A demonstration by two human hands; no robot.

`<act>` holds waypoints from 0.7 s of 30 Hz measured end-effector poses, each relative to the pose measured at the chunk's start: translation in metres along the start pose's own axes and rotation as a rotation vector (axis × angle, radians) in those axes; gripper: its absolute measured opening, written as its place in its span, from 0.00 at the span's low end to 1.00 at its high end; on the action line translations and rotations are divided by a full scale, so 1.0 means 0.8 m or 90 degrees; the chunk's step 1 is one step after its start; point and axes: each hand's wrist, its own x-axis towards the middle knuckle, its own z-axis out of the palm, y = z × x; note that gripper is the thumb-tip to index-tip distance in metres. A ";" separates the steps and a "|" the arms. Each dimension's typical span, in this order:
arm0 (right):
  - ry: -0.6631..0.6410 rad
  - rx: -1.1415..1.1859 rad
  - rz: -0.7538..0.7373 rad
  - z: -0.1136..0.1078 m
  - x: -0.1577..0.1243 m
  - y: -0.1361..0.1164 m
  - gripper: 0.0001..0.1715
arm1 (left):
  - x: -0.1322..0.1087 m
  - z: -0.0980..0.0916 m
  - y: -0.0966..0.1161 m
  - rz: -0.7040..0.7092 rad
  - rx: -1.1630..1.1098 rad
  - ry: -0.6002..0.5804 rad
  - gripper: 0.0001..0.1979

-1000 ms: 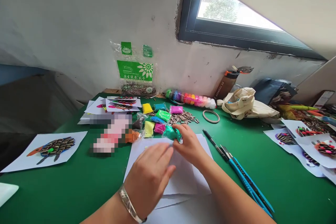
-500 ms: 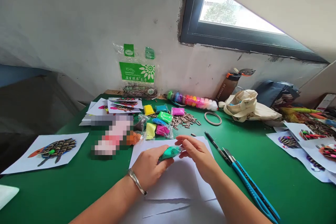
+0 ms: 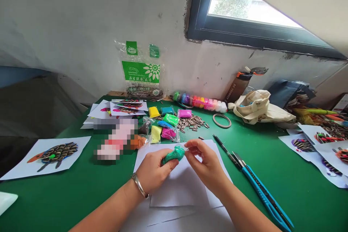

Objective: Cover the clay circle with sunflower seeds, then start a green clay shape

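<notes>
My left hand [image 3: 156, 168], with a silver bangle at its wrist, is closed around a small plastic packet of green modelling clay [image 3: 174, 155]. At the packet's right end, my right hand [image 3: 202, 163] has its thumb and fingers pinched together on the clear wrapper edge. Both hands are above white paper sheets [image 3: 176, 190] that lie on the green table [image 3: 272, 148]. Behind them are more clay packets [image 3: 156, 134] in several colours and a pile of striped sunflower seeds [image 3: 193, 123].
A pen [image 3: 224, 148] and a blue utility knife [image 3: 262, 188] lie right of the paper. Seed pictures [image 3: 58, 156] rest on both sides. At the back stand a seed bag [image 3: 143, 76] and a bottle [image 3: 239, 85], with a tape ring [image 3: 222, 126] and cloth bag [image 3: 252, 107] nearby.
My right fingers have drawn together from a looser pose onto the packet's end. The packet has turned in my left hand, with its end tipped upward.
</notes>
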 end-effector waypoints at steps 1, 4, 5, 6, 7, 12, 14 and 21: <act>0.002 -0.009 -0.009 0.000 -0.001 0.000 0.07 | 0.000 0.000 0.000 -0.004 -0.006 -0.001 0.11; -0.016 -0.022 -0.013 0.000 -0.002 -0.002 0.07 | -0.001 0.000 0.000 -0.012 -0.027 -0.014 0.12; -0.021 -0.024 -0.008 0.000 -0.003 -0.003 0.07 | -0.002 0.001 -0.001 -0.010 -0.039 -0.022 0.12; -0.027 -0.025 -0.002 -0.001 -0.003 -0.004 0.07 | -0.002 0.001 -0.001 -0.006 -0.053 -0.033 0.13; -0.034 -0.024 0.005 -0.001 -0.003 -0.005 0.07 | -0.002 0.001 -0.001 -0.002 -0.068 -0.047 0.14; -0.073 -0.016 0.033 -0.001 -0.002 -0.009 0.02 | -0.002 0.002 -0.002 0.018 -0.075 -0.089 0.16; -0.083 -0.013 0.053 -0.001 -0.002 -0.010 0.02 | -0.002 0.001 -0.001 0.022 -0.044 -0.082 0.15; -0.112 0.013 0.108 -0.005 -0.002 -0.014 0.06 | -0.004 0.001 0.002 0.035 0.015 -0.058 0.13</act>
